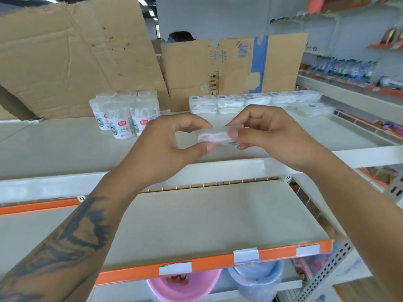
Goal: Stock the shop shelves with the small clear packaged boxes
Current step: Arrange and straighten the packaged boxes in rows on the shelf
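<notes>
Bright, even, from ceiling lights (142, 1) at top of frame | soft faint shadows, no hard glare | slightly soft throughout; clear box (218, 136) smeared by motion blur | wide-angle bending at edges; right-side shelves (349, 70) out of focus

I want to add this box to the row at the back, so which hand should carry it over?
Probably the right hand. Both hands pinch the clear box, but the row of stocked boxes lies back and to the right, nearer that side than the left hand.
</notes>
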`<state>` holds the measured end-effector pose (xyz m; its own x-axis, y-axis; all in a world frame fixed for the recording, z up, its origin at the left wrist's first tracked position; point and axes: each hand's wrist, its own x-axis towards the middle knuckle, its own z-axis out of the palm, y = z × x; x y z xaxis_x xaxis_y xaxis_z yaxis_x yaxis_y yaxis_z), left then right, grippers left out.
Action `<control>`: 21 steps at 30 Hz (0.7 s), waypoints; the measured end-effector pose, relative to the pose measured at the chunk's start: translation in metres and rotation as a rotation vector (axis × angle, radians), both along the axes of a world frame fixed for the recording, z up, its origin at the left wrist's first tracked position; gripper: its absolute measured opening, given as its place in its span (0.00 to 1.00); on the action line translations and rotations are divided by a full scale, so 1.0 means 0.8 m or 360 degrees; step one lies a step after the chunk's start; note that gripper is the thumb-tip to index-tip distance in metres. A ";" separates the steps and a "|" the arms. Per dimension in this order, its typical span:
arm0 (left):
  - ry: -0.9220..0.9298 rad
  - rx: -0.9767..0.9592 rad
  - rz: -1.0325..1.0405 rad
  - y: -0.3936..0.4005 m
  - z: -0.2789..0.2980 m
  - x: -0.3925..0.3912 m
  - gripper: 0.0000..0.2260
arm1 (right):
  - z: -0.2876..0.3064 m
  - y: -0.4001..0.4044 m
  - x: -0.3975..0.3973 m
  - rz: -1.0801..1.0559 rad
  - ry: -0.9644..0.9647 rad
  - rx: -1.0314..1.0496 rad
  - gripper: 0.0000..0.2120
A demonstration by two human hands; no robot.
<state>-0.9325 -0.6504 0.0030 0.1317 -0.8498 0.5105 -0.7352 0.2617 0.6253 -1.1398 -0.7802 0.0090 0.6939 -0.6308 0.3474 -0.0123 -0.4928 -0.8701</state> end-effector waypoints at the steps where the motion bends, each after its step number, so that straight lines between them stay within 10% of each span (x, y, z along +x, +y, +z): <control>1: 0.0027 -0.0031 -0.0003 -0.002 -0.001 -0.005 0.10 | 0.000 0.000 -0.004 0.0022 -0.0064 0.0076 0.11; 13: 0.1252 0.0118 -0.0078 -0.025 0.013 -0.051 0.08 | -0.007 0.001 0.000 0.0098 -0.0679 0.0790 0.19; 21: 0.1071 0.0201 -0.0432 -0.042 0.024 -0.015 0.25 | 0.027 -0.016 0.001 -0.0008 -0.0533 0.0469 0.09</control>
